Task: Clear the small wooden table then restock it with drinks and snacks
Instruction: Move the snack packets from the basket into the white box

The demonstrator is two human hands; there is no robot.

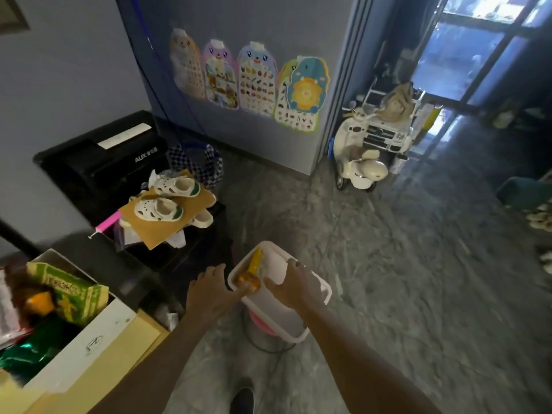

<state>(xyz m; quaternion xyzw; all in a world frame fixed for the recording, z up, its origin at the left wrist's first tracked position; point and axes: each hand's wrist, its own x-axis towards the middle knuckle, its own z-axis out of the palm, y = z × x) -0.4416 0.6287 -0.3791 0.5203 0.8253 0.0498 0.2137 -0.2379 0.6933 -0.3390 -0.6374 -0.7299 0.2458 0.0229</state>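
Observation:
A white plastic bin [316, 289] stands on the floor just ahead of me. A yellow-orange snack packet [254, 265] leans inside it against the near-left rim. My left hand [209, 291] pinches the packet's lower end at the rim. My right hand [294, 285] lies over the middle of the bin, fingers curled on its top edge. An open cardboard box [98, 339] at lower left holds green and orange snack packets [71, 289]. The small wooden table is not in view.
A black shelf unit [179, 252] to the left carries white child's sandals [159, 209] on cardboard. Behind it sits a black appliance [98, 162]. A toy scooter [358, 162] and toy car [388, 134] stand by the wall corner. A cable loops on the marble floor [418, 279] under the bin.

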